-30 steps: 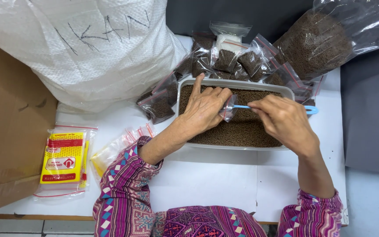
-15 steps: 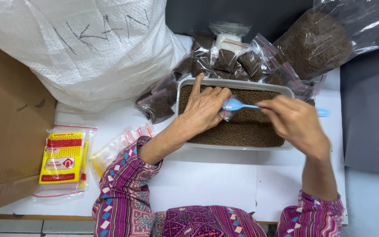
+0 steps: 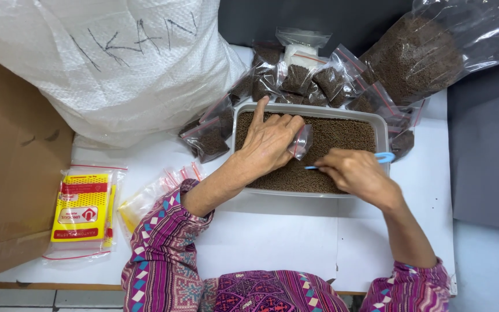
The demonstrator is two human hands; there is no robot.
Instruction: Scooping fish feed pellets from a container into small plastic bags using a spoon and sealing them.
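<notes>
Our left hand [image 3: 270, 141] reaches far and rightward, palm down, thumb stretched out, fingers pinched together. Our right hand [image 3: 353, 172] sits just right of it and nearer, knuckles up, fingers curled shut. Both forearms are bare, patterned sleeves pushed up.

We hold a small clear bag [image 3: 301, 141] in left hand [image 3: 270, 141], blue spoon [image 3: 376, 158] in right hand [image 3: 353, 171], over pellet tray [image 3: 381, 128].

A small packing workplace: a white bench [image 3: 272, 242] carries a tray of brown pellets [image 3: 330, 138], filled little bags [image 3: 295, 78], a woven sack [image 3: 116, 63] at upper left, empty bag packs [image 3: 82, 211] at lower left.
</notes>
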